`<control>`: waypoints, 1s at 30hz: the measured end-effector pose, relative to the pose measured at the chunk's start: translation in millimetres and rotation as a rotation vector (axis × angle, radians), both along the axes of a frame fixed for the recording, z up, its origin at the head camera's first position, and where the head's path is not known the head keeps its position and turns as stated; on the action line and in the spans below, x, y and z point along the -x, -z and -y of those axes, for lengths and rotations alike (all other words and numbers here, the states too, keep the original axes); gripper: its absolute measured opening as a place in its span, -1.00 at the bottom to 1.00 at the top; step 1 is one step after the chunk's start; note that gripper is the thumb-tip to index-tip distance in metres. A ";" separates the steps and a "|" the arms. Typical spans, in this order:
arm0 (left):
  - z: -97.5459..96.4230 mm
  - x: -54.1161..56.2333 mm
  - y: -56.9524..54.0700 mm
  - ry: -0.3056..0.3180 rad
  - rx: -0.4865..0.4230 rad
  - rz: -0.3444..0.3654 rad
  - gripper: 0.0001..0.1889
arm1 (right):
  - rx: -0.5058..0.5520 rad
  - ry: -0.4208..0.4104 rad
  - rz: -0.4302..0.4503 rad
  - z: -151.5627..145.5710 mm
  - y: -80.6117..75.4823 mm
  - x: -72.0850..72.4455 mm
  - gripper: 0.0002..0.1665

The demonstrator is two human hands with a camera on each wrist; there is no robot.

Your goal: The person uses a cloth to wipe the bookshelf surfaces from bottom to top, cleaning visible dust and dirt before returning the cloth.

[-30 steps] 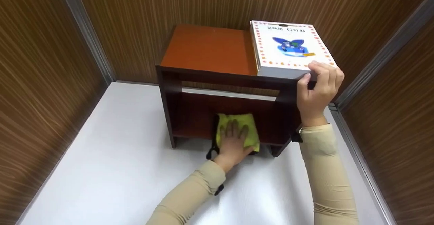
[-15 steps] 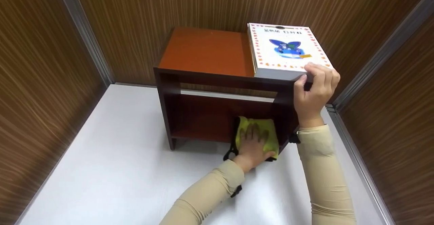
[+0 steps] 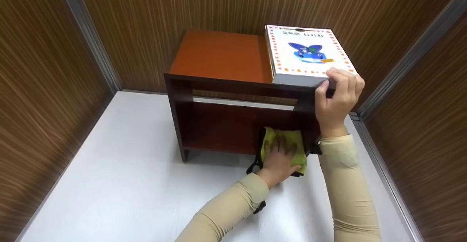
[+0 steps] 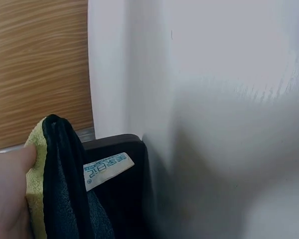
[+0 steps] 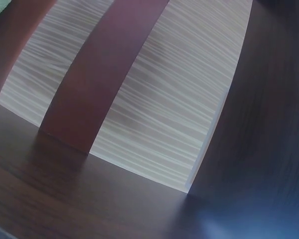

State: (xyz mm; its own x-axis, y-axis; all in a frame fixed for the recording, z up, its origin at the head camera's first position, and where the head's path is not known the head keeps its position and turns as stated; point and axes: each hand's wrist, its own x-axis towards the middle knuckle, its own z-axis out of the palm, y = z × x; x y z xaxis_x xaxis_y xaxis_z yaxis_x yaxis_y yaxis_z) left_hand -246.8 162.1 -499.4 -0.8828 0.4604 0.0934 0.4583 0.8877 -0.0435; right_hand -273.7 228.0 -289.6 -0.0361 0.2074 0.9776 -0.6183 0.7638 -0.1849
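Left hand (image 3: 279, 158) lies flat on the yellow cloth (image 3: 285, 145), fingers straight and slightly spread, pressing it onto the lower board of the wooden shelf (image 3: 219, 58). Compared with a second ago, hand and cloth have slid rightward along that board: then they sat near the middle of the shelf's opening, half a second ago right of middle, and now they are hard against the shelf's right side panel. The forearm in its beige sleeve (image 3: 226, 209) has swung right with them.

Cloth is folded into a rough rectangle. Its long axis runs front to back of the shelf, the far end pointing into the opening and the near end hanging at the shelf's front edge under the heel of the hand. A dark underside shows along its left edge. Left wrist view: dark layers of the cloth (image 4: 65, 184) folded beside the yellow face, a white label (image 4: 107, 169) with blue print sticking out, and a fingertip at the yellow edge, against the white table (image 4: 229, 99).

Right hand (image 3: 337, 96) grips the shelf's front right top corner, fingers curled over the top edge and touching the near edge of the white box (image 3: 306, 52); it has hardly shifted. The box lies flat on the right part of the shelf top, its blue butterfly picture facing up. Right wrist view shows only dark shelf boards and striped wall panelling.
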 end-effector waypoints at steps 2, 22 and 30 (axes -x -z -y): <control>0.6 0.1 0.8 0.004 -0.002 0.003 -0.21 | -0.003 0.002 0.005 -0.8 0.8 -0.4 -0.79; 115.2 7.2 12.3 -0.030 -0.323 -0.170 -0.43 | -0.015 -0.001 0.036 -1.9 0.9 -2.0 -0.77; 176.8 13.6 12.5 -0.098 -0.399 -0.129 -0.39 | -0.012 0.011 0.044 -5.8 3.1 0.4 -0.77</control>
State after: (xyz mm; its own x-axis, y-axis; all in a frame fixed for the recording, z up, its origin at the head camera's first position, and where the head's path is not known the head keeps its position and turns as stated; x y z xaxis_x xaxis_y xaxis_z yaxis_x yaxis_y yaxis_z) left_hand -260.3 -14.7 -511.9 -0.8899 0.2807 0.3595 0.3846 0.8855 0.2608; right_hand -274.1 233.8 -292.6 -0.0767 0.1964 0.9775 -0.6016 0.7727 -0.2025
